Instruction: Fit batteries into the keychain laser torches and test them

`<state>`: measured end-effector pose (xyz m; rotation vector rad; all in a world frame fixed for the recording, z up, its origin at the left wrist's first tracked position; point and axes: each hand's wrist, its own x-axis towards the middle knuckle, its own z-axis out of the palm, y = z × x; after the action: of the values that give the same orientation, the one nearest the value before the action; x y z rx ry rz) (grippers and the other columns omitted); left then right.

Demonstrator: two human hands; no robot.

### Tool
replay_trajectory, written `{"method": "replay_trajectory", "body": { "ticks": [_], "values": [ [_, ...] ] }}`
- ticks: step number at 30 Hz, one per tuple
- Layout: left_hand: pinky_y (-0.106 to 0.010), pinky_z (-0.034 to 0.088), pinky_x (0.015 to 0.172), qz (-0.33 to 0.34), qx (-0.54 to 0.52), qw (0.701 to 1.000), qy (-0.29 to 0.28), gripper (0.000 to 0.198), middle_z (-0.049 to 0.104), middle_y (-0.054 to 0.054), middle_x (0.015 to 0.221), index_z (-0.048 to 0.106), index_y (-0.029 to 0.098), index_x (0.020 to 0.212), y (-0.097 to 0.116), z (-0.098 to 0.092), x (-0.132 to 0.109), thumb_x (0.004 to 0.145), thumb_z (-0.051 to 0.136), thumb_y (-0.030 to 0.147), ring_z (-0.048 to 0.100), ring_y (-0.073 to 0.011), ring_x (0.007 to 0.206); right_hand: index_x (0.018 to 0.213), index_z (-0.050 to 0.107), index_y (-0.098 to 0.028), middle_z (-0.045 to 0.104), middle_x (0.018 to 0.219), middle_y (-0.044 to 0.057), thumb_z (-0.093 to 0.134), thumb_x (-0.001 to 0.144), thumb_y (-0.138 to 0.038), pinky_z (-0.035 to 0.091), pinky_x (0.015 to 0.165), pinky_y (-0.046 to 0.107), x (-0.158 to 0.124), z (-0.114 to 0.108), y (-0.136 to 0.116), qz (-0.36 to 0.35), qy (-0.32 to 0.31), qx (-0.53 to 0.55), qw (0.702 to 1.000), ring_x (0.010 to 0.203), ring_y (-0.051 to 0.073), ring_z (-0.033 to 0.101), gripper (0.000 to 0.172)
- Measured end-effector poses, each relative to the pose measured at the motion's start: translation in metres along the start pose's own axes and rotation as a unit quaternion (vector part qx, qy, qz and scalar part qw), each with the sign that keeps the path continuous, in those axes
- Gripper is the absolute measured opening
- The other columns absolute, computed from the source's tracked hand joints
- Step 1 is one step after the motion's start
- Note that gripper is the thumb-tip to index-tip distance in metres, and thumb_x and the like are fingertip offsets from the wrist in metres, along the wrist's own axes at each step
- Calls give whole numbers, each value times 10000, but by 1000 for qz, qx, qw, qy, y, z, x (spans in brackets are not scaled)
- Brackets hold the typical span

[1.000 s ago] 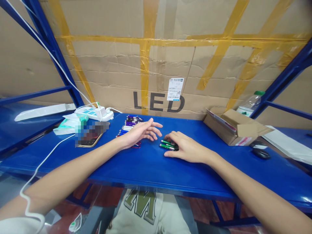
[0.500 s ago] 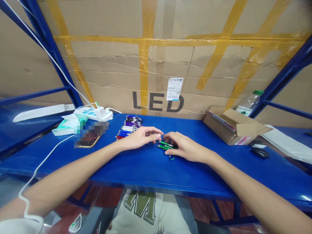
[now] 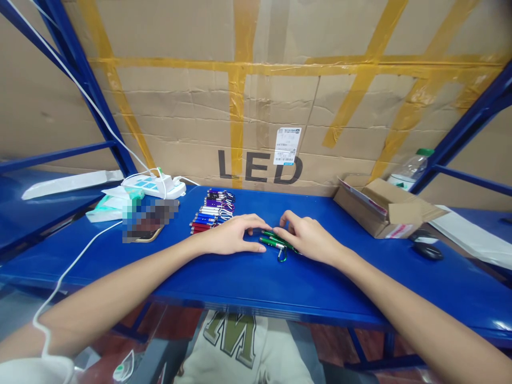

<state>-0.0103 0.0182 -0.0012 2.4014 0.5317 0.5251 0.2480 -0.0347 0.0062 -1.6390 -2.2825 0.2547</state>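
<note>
Green mini flashlights with small carabiner clips lie side by side on the blue tabletop, partly hidden by my fingers. My right hand is curled over their right part, the thumb pressed on the far one and the fingers bent behind it. From the left, my left hand reaches to their ends, thumb and fingers apart, its fingertips at the far flashlight. Beyond my left wrist, a row of mini flashlights in purple, black, silver, blue and red lies with the clips pointing right.
At left are a phone, a tissue pack and a white power strip with cables. An open cardboard box, a black mouse and a bottle stand at right. A large carton walls off the back.
My right thumb has shifted from the near side of the green flashlights to the far one, uncovering the near one and its clip. My left hand has lowered, its thumb spreading toward me.
</note>
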Motion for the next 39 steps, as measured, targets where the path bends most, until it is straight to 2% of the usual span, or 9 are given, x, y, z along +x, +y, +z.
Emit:
{"method": "replay_trajectory", "body": {
  "ticks": [6, 11, 13, 16, 20, 23, 29, 35, 39],
  "values": [
    [-403, 492, 976, -12, 38, 999, -19, 511, 692, -76, 1168, 715, 260, 1386, 0, -1, -1, 940, 811, 490, 628, -261, 1073, 1005, 557, -265, 718, 681, -18, 539, 1072, -475, 457, 641, 334, -1, 0, 0, -21, 4, 127, 992, 650, 229, 709, 221],
    [-408, 481, 999, -1, 54, 998, -17, 489, 691, -84, 1189, 713, 255, 1378, 1, -1, -1, 955, 799, 485, 617, -269, 1097, 1014, 574, -257, 752, 811, 7, 534, 1073, -463, 532, 681, 346, -2, 0, -2, -55, 16, 222, 973, 713, 211, 723, 218],
    [-408, 482, 1006, 2, 56, 998, -15, 478, 694, -87, 1192, 714, 248, 1373, 1, 0, -1, 960, 796, 475, 615, -270, 1104, 1020, 587, -253, 753, 873, 21, 511, 1086, -445, 530, 732, 356, -2, -1, -1, -65, 44, 199, 977, 785, 215, 712, 217],
    [-412, 479, 1020, 3, 58, 998, -16, 443, 696, -87, 1205, 714, 242, 1363, 2, 0, -1, 978, 778, 451, 615, -270, 1118, 1034, 609, -242, 741, 1018, 62, 511, 1090, -434, 511, 861, 408, -1, -1, 2, -81, 74, 96, 989, 944, 254, 675, 222],
    [-415, 465, 1056, 5, 67, 998, -14, 366, 694, -86, 1236, 718, 229, 1325, 3, 0, -2, 1006, 743, 407, 617, -272, 1165, 1119, 643, -221, 693, 1179, 120, 577, 1059, -572, 485, 972, 494, -1, 2, 8, -82, 14, -1, 997, 1097, 324, 620, 362],
    [-416, 462, 1064, 12, 87, 996, -9, 321, 697, -86, 1230, 720, 231, 1293, 2, -1, -2, 1024, 715, 405, 620, -276, 1176, 1190, 646, -217, 676, 1200, 127, 575, 1051, -633, 495, 969, 498, -1, 4, 8, -81, -30, 9, 996, 1114, 331, 623, 444],
    [-409, 468, 1057, 7, 126, 992, -14, 301, 680, -95, 1246, 701, 226, 1304, 3, -4, -4, 1063, 649, 398, 639, -277, 1188, 1256, 623, -218, 681, 1157, 98, 639, 1031, -599, 529, 938, 441, -3, 2, 5, -105, -43, 79, 990, 1062, 287, 660, 443],
    [-405, 480, 1041, 5, 119, 993, -7, 310, 681, -93, 1235, 706, 237, 1300, 3, -4, -4, 1064, 640, 426, 655, -280, 1169, 1278, 621, -234, 688, 1198, 91, 668, 1033, -489, 539, 941, 428, -3, 2, 6, -134, -57, 105, 984, 1048, 272, 663, 356],
    [-400, 470, 1037, 10, 126, 992, -7, 301, 683, -90, 1224, 706, 233, 1292, 1, -3, -4, 1064, 643, 419, 643, -276, 1163, 1201, 651, -239, 694, 1167, 80, 668, 1039, -484, 528, 940, 419, -3, 0, 5, -142, -65, 97, 983, 1055, 274, 658, 294]
  ]
}}
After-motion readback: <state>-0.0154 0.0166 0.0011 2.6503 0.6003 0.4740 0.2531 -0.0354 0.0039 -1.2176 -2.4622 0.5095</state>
